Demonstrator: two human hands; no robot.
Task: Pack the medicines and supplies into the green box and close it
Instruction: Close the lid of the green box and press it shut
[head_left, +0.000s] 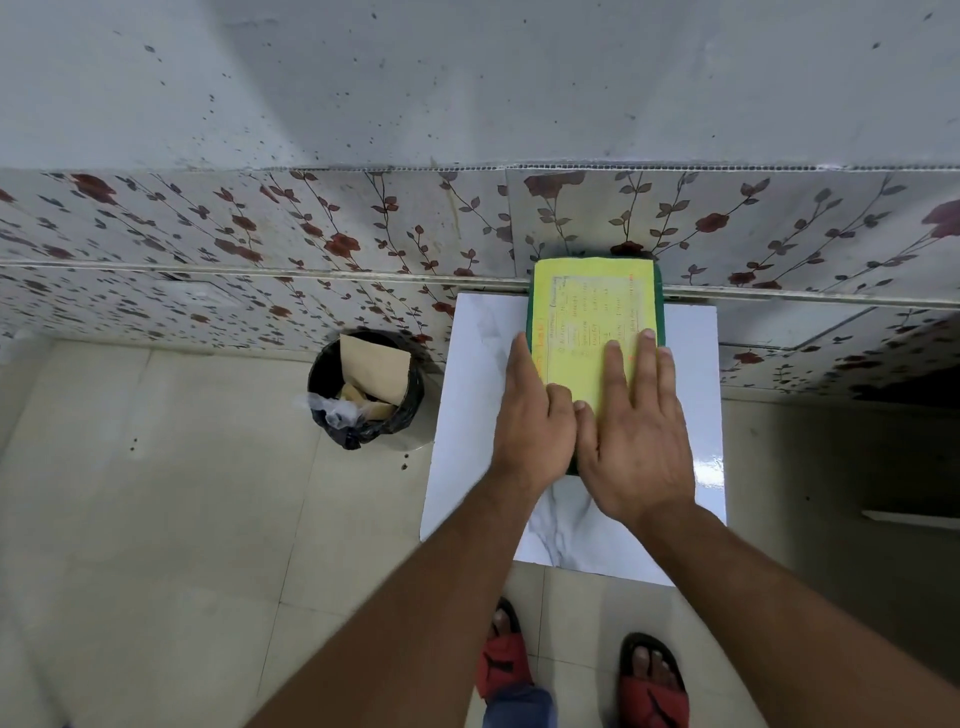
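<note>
The green box (658, 296) lies shut on a small white marble-patterned table (472, 395), its far end against the wall. A yellow sheet with handwriting (592, 301) covers its lid. My left hand (532, 415) rests flat on the box's near left corner, fingers along the left edge. My right hand (639, 431) lies flat on the lid's near right part, fingers spread. The two thumbs touch. No medicines or supplies are visible; the box's contents are hidden.
A black waste bin (363, 389) with brown paper and plastic stands on the tiled floor left of the table. A floral-tiled wall (260, 244) runs behind. My feet in red sandals (582, 670) stand at the table's near edge.
</note>
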